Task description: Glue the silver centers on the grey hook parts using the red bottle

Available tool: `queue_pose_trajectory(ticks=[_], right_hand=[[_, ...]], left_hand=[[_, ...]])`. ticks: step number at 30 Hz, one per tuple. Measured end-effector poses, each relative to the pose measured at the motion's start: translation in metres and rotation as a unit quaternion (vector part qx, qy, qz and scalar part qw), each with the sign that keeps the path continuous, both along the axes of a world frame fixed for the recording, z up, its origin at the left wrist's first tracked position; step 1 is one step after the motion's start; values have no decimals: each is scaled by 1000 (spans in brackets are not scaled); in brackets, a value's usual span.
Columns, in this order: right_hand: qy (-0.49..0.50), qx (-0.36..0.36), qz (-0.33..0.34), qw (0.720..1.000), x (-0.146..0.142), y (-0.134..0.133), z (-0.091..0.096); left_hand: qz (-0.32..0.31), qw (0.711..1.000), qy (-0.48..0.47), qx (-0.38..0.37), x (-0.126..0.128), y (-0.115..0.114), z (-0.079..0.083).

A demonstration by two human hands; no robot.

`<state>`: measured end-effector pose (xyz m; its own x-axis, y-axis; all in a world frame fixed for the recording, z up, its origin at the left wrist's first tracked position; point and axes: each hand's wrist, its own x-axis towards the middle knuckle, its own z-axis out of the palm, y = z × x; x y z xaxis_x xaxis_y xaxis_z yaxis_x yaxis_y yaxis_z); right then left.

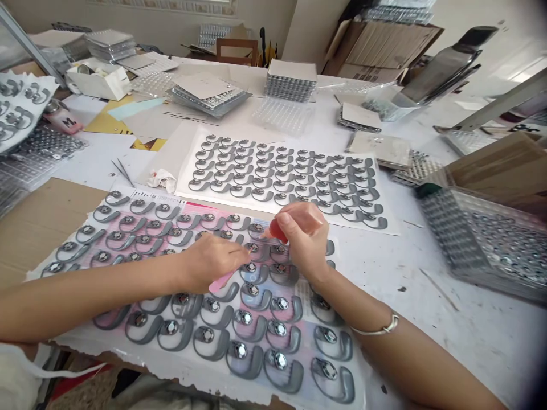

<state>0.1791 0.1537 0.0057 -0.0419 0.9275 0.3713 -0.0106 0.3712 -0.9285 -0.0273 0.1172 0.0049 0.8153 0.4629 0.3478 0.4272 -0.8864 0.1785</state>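
Gripping one pink stick [220, 282], left hand [220, 255] sits over the near sheet [192, 369] of grey hooks [298, 377]; right hand [306, 236] closed round one red thing [278, 229], just beside it. Hooks lie below and around both hands, some hidden, total uncountable. Two hook sheets: near one partly over cardboard [38, 219], far one [185, 173] on white table [384, 273]. Beyond: one tweezers [125, 173], one white box [111, 85], one chair [237, 43].

red object [277, 230] in right hand [306, 238], grey hooks [265, 300]
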Motion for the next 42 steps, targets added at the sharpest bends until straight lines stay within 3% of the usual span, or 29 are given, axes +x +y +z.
queue_pose_trajectory(ticks=[9,15,42], right_hand=[[-66,27,18,997,-2,-4,-6],[-80,24,26,996,-2,-5,-9],[-73,4,34,997,-5,-8,-9]], left_hand=[[-7,989,20,147,11,-12,4],[7,983,12,185,16,-15,-4],[-6,987,17,158,15,-15,0]])
